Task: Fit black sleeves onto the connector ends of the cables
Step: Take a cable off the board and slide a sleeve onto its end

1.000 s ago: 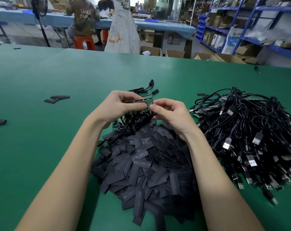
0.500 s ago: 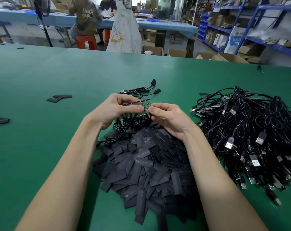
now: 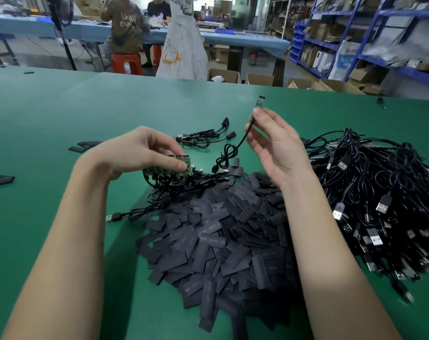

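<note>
My left hand (image 3: pixel 137 153) grips a strip of small green connector boards (image 3: pixel 169 168), their black cables trailing down onto the table. Raised above the table, my right hand (image 3: pixel 275 148) pinches one separated connector board (image 3: pixel 258 104) between thumb and forefinger. Its black cable (image 3: pixel 227 155) hangs in a loop below. A big heap of flat black sleeves (image 3: pixel 223 231) lies in front of me, between my forearms.
A large tangle of black USB cables (image 3: pixel 380 192) fills the right side of the green table (image 3: pixel 49 114). A few sleeved cables (image 3: pixel 206 137) lie behind my hands. Loose sleeves (image 3: pixel 84 146) lie at the left. People sit at a far blue table.
My right hand has pulled one connector board off the strip and lifted it up and to the right. My left hand still holds the strip, now slightly lower left.
</note>
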`<state>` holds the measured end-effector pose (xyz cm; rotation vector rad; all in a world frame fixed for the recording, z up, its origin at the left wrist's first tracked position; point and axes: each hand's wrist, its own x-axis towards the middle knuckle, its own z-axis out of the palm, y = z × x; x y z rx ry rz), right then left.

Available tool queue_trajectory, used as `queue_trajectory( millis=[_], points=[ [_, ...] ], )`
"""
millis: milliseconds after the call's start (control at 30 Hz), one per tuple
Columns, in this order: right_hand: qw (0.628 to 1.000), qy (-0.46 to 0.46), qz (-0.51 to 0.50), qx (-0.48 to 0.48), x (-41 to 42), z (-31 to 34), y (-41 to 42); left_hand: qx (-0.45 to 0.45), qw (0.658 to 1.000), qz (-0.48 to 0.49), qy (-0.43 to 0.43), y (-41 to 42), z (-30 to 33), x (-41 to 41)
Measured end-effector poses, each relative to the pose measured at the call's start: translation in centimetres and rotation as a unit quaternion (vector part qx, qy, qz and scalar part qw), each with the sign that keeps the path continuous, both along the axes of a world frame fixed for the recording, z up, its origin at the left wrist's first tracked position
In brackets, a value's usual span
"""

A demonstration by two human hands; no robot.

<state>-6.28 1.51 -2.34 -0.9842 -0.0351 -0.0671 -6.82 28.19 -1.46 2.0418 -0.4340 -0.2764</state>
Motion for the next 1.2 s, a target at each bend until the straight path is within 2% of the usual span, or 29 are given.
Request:
queue_trajectory(
  millis=[100, 200, 300, 400, 467, 533, 600, 700, 833, 867, 900, 967, 1000, 1067, 1133, 1200],
  points=[
    [0.999, -0.002, -0.039, -0.020, -0.2, 0.4, 0.1, 0.053, 0.995, -0.063, 0.051, -0.3, 0.1, 0.0],
    [0.998, 0.024, -0.036, -0.043, -0.2, 0.1, 0.2, 0.126, 0.968, -0.177, 0.125, -0.6, 0.0, -0.1],
    [0.996, 0.057, -0.015, -0.072, 0.0, -0.4, 0.3, 0.110, 0.960, -0.201, 0.162, -0.7, -0.1, -0.3],
    [0.993, 0.068, 0.023, -0.095, 0.1, -0.5, 0.6, 0.074, 0.986, -0.115, 0.093, -2.1, -0.1, -0.1],
    [0.988, 0.071, 0.041, -0.128, 0.1, -0.6, 1.2, -0.010, 0.999, 0.013, 0.047, -4.0, -0.6, 0.5],
    [0.986, 0.077, 0.047, -0.141, 0.2, -1.0, 2.0, -0.119, 0.988, 0.082, 0.044, -6.3, -1.0, 0.8],
    [0.988, 0.083, 0.051, -0.117, 0.4, -1.5, 2.6, -0.166, 0.982, 0.083, 0.045, -7.9, -1.5, 0.9],
    [0.991, 0.083, 0.060, -0.088, 0.8, -2.2, 2.5, -0.179, 0.979, 0.093, 0.042, -8.5, -2.0, 1.0],
    [0.979, 0.080, 0.087, -0.168, 1.7, -3.1, 1.1, -0.222, 0.968, 0.109, 0.042, -8.6, -2.1, 1.0],
    [0.967, 0.079, 0.053, -0.236, 2.1, -3.6, 0.6, -0.254, 0.958, 0.124, 0.042, -8.5, -2.0, 1.0],
    [0.937, 0.068, 0.004, -0.342, 2.5, -4.2, 0.1, -0.282, 0.948, 0.141, 0.037, -8.5, -1.8, 1.1],
    [0.815, 0.014, -0.077, -0.574, 3.2, -5.6, -0.7, -0.282, 0.943, 0.177, -0.012, -8.0, -1.4, 1.2],
    [0.757, -0.011, -0.068, -0.650, 3.4, -6.2, -0.9, -0.254, 0.945, 0.198, -0.059, -7.7, -1.1, 1.4],
    [0.682, -0.031, 0.008, -0.731, 4.0, -7.1, -1.1, -0.172, 0.941, 0.237, -0.172, -7.0, -0.7, 1.7],
    [0.640, -0.029, 0.053, -0.766, 4.3, -7.6, -0.9, -0.095, 0.929, 0.247, -0.257, -6.6, -0.4, 1.8],
    [0.614, -0.012, 0.065, -0.787, 4.4, -7.6, -0.8, -0.039, 0.929, 0.230, -0.287, -6.6, -0.6, 1.6]
  ],
)
